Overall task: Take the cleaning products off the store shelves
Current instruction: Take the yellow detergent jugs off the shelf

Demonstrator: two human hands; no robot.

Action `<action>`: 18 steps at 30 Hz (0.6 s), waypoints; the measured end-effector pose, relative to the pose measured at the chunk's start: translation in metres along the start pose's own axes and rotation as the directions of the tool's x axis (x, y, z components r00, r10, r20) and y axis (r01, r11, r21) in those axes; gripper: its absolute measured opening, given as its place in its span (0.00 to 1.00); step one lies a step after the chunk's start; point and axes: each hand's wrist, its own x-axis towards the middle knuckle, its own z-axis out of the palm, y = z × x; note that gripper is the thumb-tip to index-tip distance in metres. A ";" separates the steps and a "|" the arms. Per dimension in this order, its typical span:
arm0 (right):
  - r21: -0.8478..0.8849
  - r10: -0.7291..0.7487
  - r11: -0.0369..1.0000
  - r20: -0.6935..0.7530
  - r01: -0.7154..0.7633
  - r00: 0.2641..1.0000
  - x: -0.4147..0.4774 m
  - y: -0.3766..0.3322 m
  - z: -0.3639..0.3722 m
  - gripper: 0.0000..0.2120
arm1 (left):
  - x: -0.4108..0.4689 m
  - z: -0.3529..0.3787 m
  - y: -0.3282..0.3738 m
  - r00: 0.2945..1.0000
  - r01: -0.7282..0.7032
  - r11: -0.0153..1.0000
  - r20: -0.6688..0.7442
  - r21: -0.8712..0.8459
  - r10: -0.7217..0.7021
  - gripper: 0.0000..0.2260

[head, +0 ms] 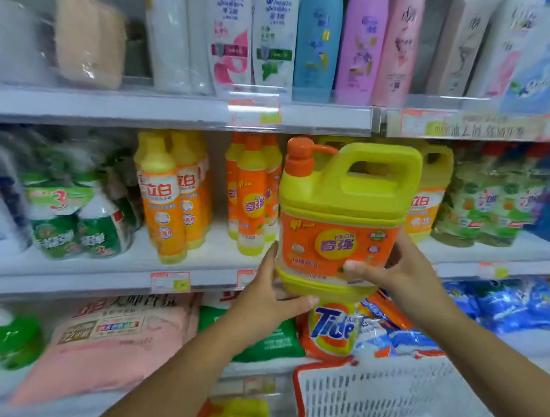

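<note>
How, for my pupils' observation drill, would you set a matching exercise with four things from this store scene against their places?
Things:
1. jug
2. Tide bag
3. basket
4. blue bottle

Places:
a. on the upper shelf
b. lower right, in front of the shelves
c. held by the left hand and the right hand
d. on the lower shelf, below the jug

Pairs: 1-c, 2-d, 3-b, 4-a
</note>
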 end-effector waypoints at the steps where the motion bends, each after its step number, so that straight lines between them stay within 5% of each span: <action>1: 0.014 0.033 0.999 0.037 -0.034 0.999 -0.016 -0.001 0.004 0.29 | -0.015 0.002 0.003 0.999 0.051 0.990 0.022 -0.135 -0.048 0.42; 4: 0.042 0.140 0.988 0.133 -0.146 0.981 -0.057 -0.003 0.018 0.32 | -0.063 0.008 -0.004 0.988 0.149 0.934 0.019 -0.325 -0.151 0.36; 9: -0.090 0.149 0.986 0.114 -0.139 0.982 -0.092 -0.012 0.032 0.45 | -0.133 0.015 -0.037 0.940 0.152 0.907 -0.225 -0.393 -0.255 0.35; 13: -0.212 0.298 0.940 0.137 -0.266 0.945 -0.109 -0.010 0.041 0.40 | -0.176 0.010 -0.062 0.913 0.187 0.914 -0.279 -0.361 -0.297 0.33; 18: -0.054 0.418 0.908 0.174 -0.415 0.892 -0.118 -0.012 0.049 0.34 | -0.203 0.004 -0.077 0.914 0.200 0.900 -0.257 -0.387 -0.314 0.35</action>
